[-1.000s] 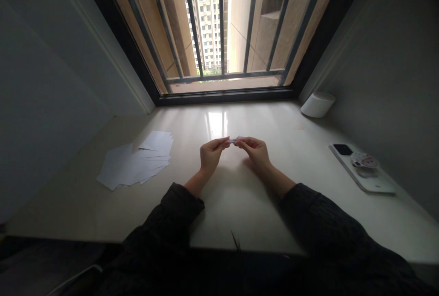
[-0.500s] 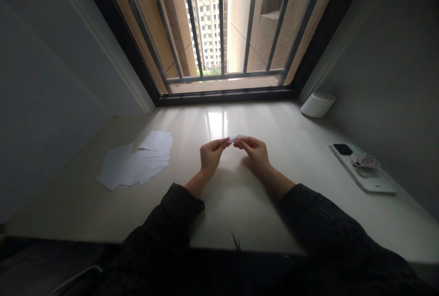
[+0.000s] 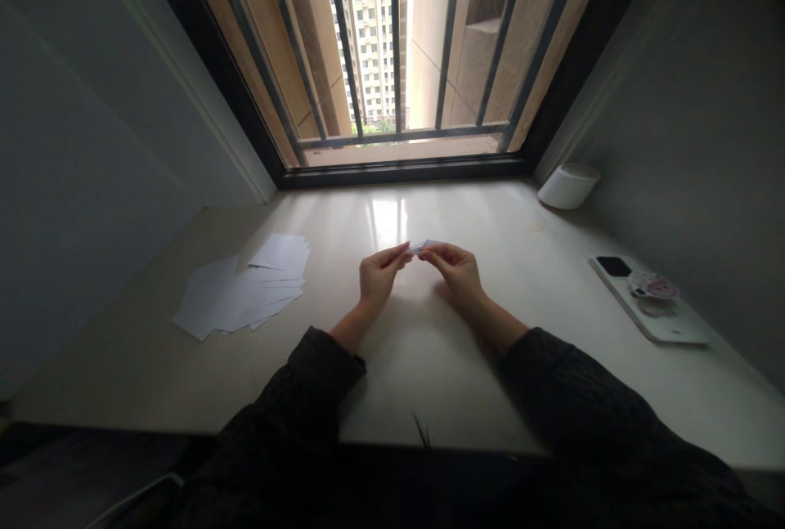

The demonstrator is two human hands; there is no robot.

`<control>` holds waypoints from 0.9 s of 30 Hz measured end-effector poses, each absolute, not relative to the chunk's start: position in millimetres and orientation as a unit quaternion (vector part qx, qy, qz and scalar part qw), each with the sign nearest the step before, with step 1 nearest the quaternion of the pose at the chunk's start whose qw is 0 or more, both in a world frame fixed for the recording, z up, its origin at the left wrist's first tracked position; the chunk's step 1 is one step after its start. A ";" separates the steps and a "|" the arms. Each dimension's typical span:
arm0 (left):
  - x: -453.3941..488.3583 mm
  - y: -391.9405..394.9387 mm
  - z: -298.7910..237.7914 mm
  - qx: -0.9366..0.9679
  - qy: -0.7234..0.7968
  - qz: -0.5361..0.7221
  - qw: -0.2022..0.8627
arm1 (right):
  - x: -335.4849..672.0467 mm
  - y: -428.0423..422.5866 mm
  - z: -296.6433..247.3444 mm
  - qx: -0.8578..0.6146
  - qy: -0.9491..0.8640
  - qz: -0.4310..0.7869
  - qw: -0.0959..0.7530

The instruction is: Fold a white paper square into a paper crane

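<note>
The left hand (image 3: 376,277) and right hand (image 3: 459,271) pinch a small, white, seemingly paper piece (image 3: 418,248) from opposite sides, probably for steadiness.

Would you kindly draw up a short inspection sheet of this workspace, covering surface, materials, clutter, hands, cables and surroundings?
Surface: pale, glossy work surface, reflecting window light.
Materials: small pale piece, apparently paper, between the hands; overlapping white sheets at left.
Clutter: phone at right, camera side up; white rounded object near the window's right corner.
Hands: left hand and right hand both pinch the small pale piece.
Cables: one white cord, apparently, at lower left; where it leads cannot be told.
Surroundings: barred window ahead; walls both sides.
</note>
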State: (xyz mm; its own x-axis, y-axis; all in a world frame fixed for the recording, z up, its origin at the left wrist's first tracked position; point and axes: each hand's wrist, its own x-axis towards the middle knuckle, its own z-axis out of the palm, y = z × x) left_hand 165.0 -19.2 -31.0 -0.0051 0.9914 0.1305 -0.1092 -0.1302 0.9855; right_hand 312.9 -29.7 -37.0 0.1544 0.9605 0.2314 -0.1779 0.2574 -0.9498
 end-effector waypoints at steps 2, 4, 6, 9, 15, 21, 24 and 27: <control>165.4 -19.2 -30.9 0.503 0.437 0.560 0.492 | 312.3 -29.6 -37.1 -0.413 -0.468 0.448 0.640; 165.7 -19.9 -30.3 0.504 0.435 0.563 0.490 | 311.4 -29.6 -37.0 -0.417 -0.461 0.448 0.643; 166.0 -21.1 -29.5 0.504 0.432 0.567 0.488 | 310.7 -29.5 -36.9 -0.421 -0.453 0.450 0.644; 166.3 -22.4 -28.4 0.502 0.426 0.572 0.488 | 310.2 -29.5 -36.5 -0.423 -0.444 0.456 0.645; 166.0 -21.3 -28.8 0.502 0.417 0.578 0.490 | 309.5 -31.0 -34.3 -0.426 -0.436 0.458 0.647; 167.4 -21.2 -29.5 0.503 0.411 0.587 0.483 | 307.9 -32.5 -32.6 -0.421 -0.425 0.459 0.657; 167.4 -21.5 -30.0 0.500 0.414 0.595 0.475 | 306.8 -32.7 -32.3 -0.428 -0.424 0.458 0.653; 166.1 -21.1 -31.5 0.507 0.419 0.597 0.460 | 305.6 -33.5 -32.3 -0.437 -0.420 0.456 0.651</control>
